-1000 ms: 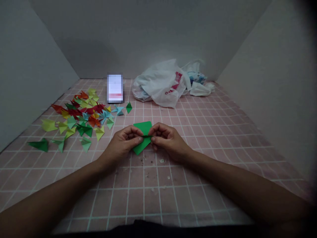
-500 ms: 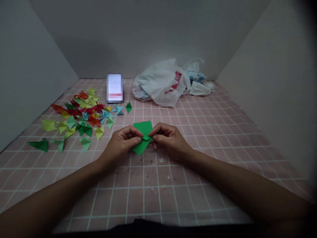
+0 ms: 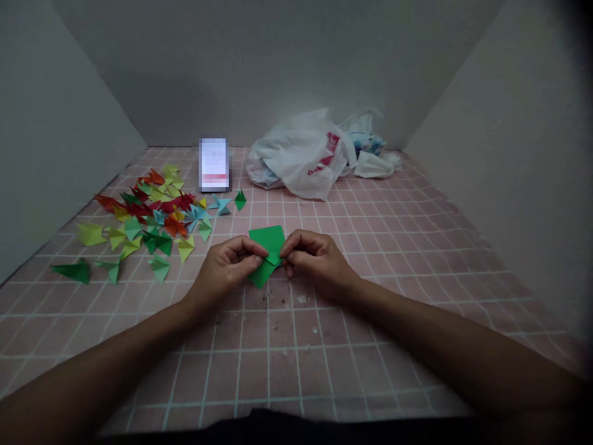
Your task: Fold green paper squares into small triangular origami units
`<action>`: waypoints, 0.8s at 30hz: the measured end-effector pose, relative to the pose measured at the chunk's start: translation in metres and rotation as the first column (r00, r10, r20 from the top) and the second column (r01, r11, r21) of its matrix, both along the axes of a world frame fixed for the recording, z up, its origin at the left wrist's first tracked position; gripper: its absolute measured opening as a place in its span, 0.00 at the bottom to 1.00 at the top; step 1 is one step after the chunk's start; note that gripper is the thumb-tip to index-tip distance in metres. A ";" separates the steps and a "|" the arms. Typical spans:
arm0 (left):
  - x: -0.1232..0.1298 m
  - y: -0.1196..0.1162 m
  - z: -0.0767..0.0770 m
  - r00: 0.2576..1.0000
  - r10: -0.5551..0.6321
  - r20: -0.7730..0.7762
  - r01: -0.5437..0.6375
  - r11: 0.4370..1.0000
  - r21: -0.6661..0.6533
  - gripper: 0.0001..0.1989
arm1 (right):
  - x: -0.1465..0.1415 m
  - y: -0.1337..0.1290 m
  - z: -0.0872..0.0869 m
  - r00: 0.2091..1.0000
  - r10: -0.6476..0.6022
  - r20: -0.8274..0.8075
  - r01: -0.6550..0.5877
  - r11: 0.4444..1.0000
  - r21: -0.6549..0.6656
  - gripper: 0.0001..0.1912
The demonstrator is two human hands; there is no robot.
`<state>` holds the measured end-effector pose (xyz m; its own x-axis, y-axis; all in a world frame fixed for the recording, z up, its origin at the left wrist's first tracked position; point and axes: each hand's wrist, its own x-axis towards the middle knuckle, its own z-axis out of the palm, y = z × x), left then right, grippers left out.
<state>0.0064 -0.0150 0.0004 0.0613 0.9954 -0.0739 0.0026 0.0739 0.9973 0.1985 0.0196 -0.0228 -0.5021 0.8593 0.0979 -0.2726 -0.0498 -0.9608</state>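
A green sheet of origami paper (image 3: 267, 240), partly folded, is held up between my two hands over the table. My left hand (image 3: 230, 259) pinches its left side between thumb and forefinger. On the opposite side, my right hand (image 3: 315, 256) pinches the paper's right edge with thumb and fingertips. A small flap lies across the paper's middle, between the two pinches, and a pointed part hangs below it. The fingertips hide part of the creases.
Several folded paper pieces (image 3: 157, 241) in red, orange, yellow, green and blue lie spread at the left. A lit phone (image 3: 214, 164) stands behind them. White plastic bags (image 3: 296, 154) sit at the back. Small white scraps (image 3: 302, 299) dot the pink checked tablecloth (image 3: 370, 364).
The small flap in the middle of the green paper now lies flatter, and the fingertips have shifted very slightly. Everything else stays in place.
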 end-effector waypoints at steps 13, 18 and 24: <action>0.001 0.000 -0.003 0.999 0.019 -0.043 -0.016 0.998 0.069 0.05 | -0.004 -0.001 -0.001 0.999 0.003 -0.049 -0.009 0.992 -0.122 0.07; 0.000 -0.001 -0.002 0.996 0.030 -0.085 -0.021 0.993 0.112 0.03 | -0.003 -0.001 -0.004 0.998 -0.006 -0.055 -0.001 0.993 -0.121 0.06; 0.001 -0.003 -0.001 0.987 0.026 -0.161 0.002 0.985 0.171 0.02 | -0.003 0.000 -0.007 0.996 -0.017 -0.084 0.008 0.994 -0.111 0.05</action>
